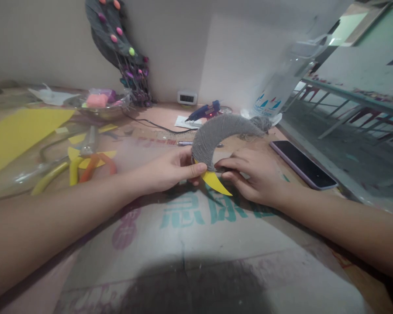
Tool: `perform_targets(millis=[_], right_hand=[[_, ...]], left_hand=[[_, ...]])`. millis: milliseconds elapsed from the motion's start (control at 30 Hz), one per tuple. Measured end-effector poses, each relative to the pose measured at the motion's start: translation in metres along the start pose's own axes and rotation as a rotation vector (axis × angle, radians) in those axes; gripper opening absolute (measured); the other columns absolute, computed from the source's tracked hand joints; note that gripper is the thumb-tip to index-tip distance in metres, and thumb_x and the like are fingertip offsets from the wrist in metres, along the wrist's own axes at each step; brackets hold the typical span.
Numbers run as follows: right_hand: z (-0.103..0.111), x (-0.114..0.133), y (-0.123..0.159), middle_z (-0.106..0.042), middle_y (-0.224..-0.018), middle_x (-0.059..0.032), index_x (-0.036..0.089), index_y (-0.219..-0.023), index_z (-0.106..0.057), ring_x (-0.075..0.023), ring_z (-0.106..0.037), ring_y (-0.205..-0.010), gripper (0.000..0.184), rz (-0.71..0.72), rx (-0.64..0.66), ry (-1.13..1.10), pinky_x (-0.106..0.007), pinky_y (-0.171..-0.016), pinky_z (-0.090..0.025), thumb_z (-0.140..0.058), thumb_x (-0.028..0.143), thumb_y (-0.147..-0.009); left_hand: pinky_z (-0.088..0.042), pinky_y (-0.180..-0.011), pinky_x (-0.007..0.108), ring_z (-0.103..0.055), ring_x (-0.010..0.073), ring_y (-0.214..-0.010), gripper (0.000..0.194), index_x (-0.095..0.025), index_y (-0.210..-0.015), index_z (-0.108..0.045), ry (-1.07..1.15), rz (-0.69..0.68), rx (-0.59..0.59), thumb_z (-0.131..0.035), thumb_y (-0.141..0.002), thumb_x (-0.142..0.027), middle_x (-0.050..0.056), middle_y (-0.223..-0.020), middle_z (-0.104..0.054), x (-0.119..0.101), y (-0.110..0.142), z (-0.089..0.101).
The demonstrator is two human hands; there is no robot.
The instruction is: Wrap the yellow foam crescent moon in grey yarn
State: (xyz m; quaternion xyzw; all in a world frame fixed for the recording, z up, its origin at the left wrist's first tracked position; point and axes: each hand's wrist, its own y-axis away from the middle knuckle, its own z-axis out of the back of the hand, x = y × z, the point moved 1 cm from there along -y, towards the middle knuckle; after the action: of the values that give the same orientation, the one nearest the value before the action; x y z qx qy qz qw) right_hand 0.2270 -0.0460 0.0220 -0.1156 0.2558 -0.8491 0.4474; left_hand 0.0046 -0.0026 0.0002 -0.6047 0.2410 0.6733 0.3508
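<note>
A printed sheet (183,244) is lying flat nearest the person, green and purplish characters showing on it. Above its far part, both hands are meeting at a crescent (216,131) wrapped in grey cord, its lower tip bare and yellow. The left hand (178,171) is pinching the crescent near that tip, thumb in front and fingers behind. The right hand (257,178) is curling at the inner edge, thumb and forefinger close together; whether they are gripping anything is unclear.

To the left, hand tools (74,171) with yellow and orange handles are lying among yellow scraps (108,127), near a large yellow sheet (22,135). To the right, a phone (304,165) is lying with its dark screen up. A pen (185,143) is lying just beyond the left hand.

Farther back, a blue glue gun (205,111) is resting near a small digital clock (187,97). A clear bowl (105,104) is holding colourful material, and a grey, bead-dotted crescent decoration (108,30) is standing out against the wall. A clear bottle (278,83) is standing to the right; beyond it, long tables (353,98) are stretching across the room.
</note>
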Motion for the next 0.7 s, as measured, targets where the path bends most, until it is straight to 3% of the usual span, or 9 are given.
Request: perform_targets(millis=[700], right_hand=[[-0.0024, 0.0005, -0.0009, -0.066, -0.081, -0.0052, 0.017, -0.106, -0.065, -0.0156, -0.056, -0.069, 0.02, 0.019, -0.034, 0.009, -0.029, -0.063, -0.039, -0.048, 0.025, -0.1]], left_hand=[[-0.039, -0.053, 0.022, -0.054, 0.0107, -0.061, 0.034, -0.017, -0.095, -0.056, 0.016, 0.005, 0.024, -0.067, -0.087, -0.048, -0.002, -0.07, -0.06, 0.0029, -0.0008, 0.001]])
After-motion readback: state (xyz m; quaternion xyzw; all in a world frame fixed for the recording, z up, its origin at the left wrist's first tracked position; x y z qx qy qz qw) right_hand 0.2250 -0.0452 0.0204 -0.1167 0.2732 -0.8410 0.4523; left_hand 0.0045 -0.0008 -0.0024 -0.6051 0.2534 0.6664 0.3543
